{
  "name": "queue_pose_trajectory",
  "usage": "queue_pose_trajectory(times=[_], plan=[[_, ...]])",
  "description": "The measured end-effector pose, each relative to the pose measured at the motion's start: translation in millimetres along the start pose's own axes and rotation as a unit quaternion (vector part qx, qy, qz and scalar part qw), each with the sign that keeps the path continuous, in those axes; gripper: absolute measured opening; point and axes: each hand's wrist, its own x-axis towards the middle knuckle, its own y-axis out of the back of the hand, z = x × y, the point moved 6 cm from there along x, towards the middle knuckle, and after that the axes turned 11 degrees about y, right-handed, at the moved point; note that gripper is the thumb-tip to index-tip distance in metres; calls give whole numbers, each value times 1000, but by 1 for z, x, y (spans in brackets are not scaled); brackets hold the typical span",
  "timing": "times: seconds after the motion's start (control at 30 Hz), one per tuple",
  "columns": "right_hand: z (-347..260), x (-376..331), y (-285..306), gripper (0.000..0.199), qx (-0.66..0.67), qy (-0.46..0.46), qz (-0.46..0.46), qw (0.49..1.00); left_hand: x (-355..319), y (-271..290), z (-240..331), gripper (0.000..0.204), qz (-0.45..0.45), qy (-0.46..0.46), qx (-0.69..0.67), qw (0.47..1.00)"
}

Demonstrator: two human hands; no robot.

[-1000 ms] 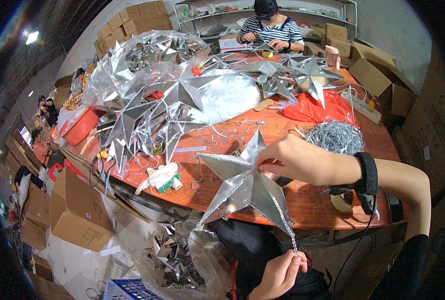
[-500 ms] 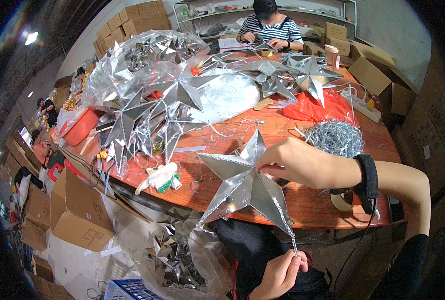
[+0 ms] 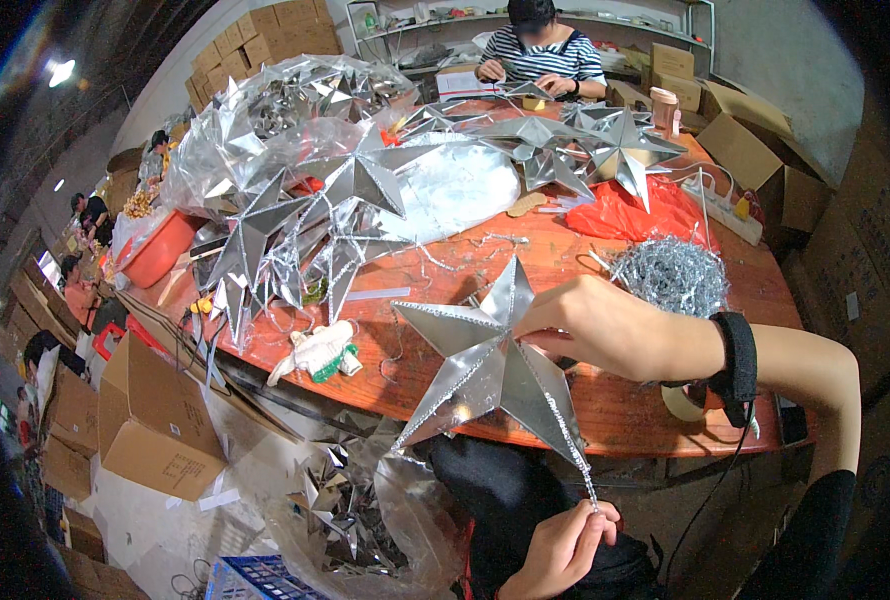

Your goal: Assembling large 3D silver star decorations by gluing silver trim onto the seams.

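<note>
A silver five-pointed star (image 3: 470,385) is held upright at the table's front edge, with beaded glitter trim along several of its ridges. My right hand (image 3: 580,325), reaching in from the right with a black band at the wrist, is closed on the star by its right side and hides that point. Below, my left hand (image 3: 560,550) pinches a thin silver trim strand (image 3: 590,485) running down from the star's lower right tip. A tangled heap of silver tinsel (image 3: 670,280) lies just beyond my right wrist.
Finished-looking silver stars (image 3: 360,180) crowd the wooden table (image 3: 405,350) at left and far right. A red plastic bag (image 3: 630,215) and a tape roll (image 3: 683,402) lie at right. Below hangs a clear bag of silver pieces (image 3: 350,510). Across sits a person (image 3: 540,60) handling a star.
My hands and the star stay almost in place; my left hand shifts very slightly. The person across the table has moved their hands a little.
</note>
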Motion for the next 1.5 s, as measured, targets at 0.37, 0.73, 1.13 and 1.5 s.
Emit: queue_pose_trajectory(times=[0.37,0.73,1.13,1.5], plan=[[0,-10,7,10,10,55,66,996,-3,-11,-9,12,-15,23,-11,1000],[3,-3,0,11,20,93,94,991,-3,-11,-33,19,-30,90,1,996],[2,-2,-2,10,17,93,98,991,5,-13,-21,17,-52,46,29,997],[2,-4,-2,9,2,91,100,991,3,-12,-26,19,-39,76,15,996]])
